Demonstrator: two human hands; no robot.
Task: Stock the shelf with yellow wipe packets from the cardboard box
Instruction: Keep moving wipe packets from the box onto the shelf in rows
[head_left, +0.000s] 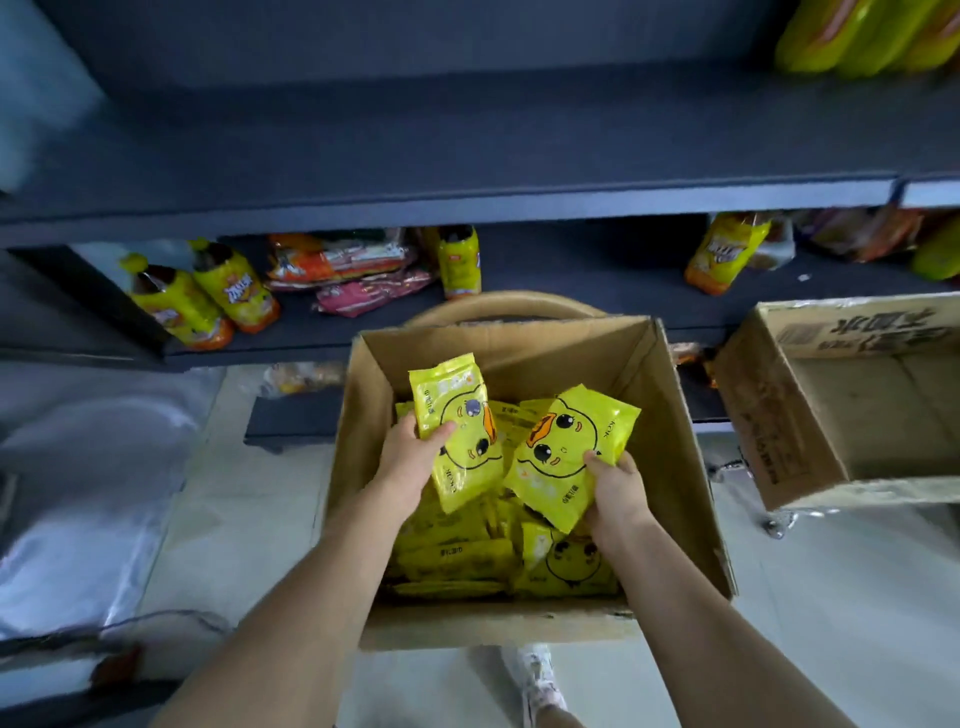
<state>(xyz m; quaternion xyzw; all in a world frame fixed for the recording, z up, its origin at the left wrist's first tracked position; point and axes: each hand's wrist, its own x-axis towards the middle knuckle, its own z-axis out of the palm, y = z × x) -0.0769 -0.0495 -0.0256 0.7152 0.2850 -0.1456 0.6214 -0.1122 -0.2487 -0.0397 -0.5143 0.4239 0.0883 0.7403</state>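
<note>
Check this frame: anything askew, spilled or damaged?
Nothing looks spilled or damaged. Orange and pink snack packs lie in a loose heap on the lower shelf, and the yellow packets in the cardboard box are jumbled rather than stacked.

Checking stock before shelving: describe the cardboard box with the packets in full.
The box is brown cardboard, open-topped, upright on the pale floor before the shelf. Its near edge looks frayed. A loose pile of yellow packets covers its bottom. Above the pile, the left hand grips the left packet, the right hand the right packet.
</note>
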